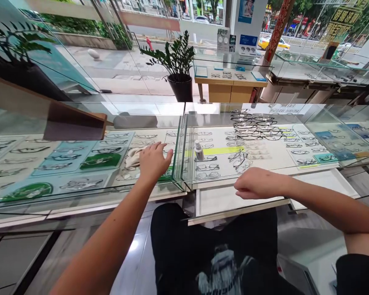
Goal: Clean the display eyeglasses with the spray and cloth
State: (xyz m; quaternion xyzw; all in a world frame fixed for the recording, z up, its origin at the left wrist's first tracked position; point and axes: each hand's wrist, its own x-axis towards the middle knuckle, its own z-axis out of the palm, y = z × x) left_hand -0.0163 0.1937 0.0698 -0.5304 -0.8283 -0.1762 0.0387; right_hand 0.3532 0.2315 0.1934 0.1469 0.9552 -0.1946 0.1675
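My left hand (153,162) lies on the glass top of the left display case (80,192), its fingers stretched out beside a crumpled pale cloth (133,157). My right hand (256,183) rests on the near edge of the right display case (264,170), its fingers curled loosely downward above a pulled-out white drawer (221,200); I see nothing in it. A small spray bottle (199,150) stands on the glass between the two hands. Several loose pairs of glasses (253,125) lie on the right case's top.
Rows of glasses on coloured cards fill both cases under the glass. A wooden shelf (64,110) juts out at the left. A potted plant (178,69) and a further counter (230,84) stand behind. My dark-clothed lap sits below the cases.
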